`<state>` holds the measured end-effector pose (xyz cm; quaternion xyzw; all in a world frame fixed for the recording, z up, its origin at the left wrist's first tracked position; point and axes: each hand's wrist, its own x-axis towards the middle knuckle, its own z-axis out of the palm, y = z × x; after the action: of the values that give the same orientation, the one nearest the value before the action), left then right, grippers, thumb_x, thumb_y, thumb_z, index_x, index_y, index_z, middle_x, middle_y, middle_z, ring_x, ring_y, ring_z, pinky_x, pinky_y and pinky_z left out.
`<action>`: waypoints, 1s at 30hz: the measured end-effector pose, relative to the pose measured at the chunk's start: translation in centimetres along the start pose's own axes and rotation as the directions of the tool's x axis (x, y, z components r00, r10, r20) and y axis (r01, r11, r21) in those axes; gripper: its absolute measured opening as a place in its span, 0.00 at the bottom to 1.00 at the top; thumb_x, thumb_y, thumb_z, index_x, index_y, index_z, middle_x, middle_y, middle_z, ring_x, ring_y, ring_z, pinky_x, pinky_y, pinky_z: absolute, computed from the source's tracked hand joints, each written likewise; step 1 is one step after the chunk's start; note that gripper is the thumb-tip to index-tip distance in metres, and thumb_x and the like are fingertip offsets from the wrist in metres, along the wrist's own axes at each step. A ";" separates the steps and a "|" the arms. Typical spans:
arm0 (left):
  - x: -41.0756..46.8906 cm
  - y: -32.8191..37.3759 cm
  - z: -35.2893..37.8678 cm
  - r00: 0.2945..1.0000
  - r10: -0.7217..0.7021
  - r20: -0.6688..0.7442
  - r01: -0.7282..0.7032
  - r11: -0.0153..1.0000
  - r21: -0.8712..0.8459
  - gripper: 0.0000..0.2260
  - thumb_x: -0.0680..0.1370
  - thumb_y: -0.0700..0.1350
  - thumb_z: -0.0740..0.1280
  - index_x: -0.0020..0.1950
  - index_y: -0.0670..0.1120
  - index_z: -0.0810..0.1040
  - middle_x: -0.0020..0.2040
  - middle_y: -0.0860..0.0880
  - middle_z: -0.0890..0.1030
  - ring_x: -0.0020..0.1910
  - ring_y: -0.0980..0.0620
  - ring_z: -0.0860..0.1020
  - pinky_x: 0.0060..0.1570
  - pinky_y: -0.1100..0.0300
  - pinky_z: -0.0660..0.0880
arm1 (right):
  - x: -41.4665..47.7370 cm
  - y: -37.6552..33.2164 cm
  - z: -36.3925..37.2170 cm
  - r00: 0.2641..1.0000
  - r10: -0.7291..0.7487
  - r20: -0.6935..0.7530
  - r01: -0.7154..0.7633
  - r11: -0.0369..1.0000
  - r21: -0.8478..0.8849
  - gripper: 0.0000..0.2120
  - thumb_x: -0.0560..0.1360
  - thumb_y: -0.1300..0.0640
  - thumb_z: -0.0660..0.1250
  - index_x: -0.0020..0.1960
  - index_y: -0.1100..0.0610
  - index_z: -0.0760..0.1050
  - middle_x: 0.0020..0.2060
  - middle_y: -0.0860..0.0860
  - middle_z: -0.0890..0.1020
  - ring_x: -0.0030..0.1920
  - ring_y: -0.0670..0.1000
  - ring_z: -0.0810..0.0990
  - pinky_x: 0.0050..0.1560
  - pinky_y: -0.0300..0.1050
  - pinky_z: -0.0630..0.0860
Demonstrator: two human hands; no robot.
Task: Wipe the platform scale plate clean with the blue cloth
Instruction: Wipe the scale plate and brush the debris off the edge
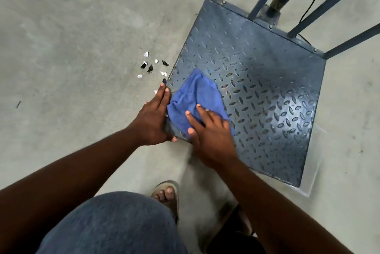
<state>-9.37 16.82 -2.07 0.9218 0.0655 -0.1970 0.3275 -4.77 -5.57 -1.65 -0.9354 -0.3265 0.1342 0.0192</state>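
The platform scale plate (267,80) is a blue-grey checker-pattern steel sheet lying on the floor. A crumpled blue cloth (195,95) rests on its near left corner. My right hand (209,132) lies flat on the cloth, fingers spread, pressing it onto the plate. My left hand (154,115) is flat along the plate's left edge beside the cloth, fingers together and pointing away from me, holding nothing.
Several small black and white scraps (152,66) lie on the concrete floor (72,47) just left of the plate. Blue metal rails (329,2) and a post rise from the plate's far edge. My knee and a sandalled foot (166,194) are below.
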 end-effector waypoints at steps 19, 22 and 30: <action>0.8 -0.6 -5.9 0.982 0.054 0.182 -0.136 0.869 0.476 0.63 0.68 0.68 0.79 0.88 0.51 0.42 0.88 0.53 0.40 0.87 0.51 0.47 0.84 0.46 0.47 | -0.1 -0.2 2.8 0.977 0.205 -0.054 -0.204 0.979 0.022 0.33 0.83 0.34 0.48 0.84 0.46 0.51 0.84 0.55 0.52 0.84 0.59 0.49 0.80 0.67 0.49; 1.5 0.8 -6.4 0.969 0.051 0.244 -0.184 0.805 0.563 0.66 0.66 0.70 0.79 0.87 0.51 0.37 0.88 0.52 0.37 0.87 0.49 0.44 0.84 0.44 0.46 | -0.5 1.5 2.5 0.918 0.395 -0.031 -0.393 0.918 0.046 0.33 0.83 0.33 0.46 0.84 0.45 0.47 0.84 0.58 0.49 0.83 0.62 0.46 0.78 0.72 0.50; 1.8 5.0 -6.4 0.953 -0.037 0.302 -0.211 0.636 0.742 0.70 0.65 0.66 0.82 0.86 0.42 0.35 0.87 0.43 0.37 0.88 0.43 0.47 0.83 0.46 0.53 | -1.0 -0.2 2.4 0.963 0.268 -0.023 -0.267 0.963 0.032 0.33 0.81 0.32 0.50 0.83 0.41 0.52 0.84 0.56 0.52 0.83 0.63 0.50 0.77 0.73 0.50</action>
<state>-4.40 16.97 4.62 0.9360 -0.1176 -0.3223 -0.0790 -6.30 -6.17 -3.70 -0.9723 -0.1948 0.1275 0.0189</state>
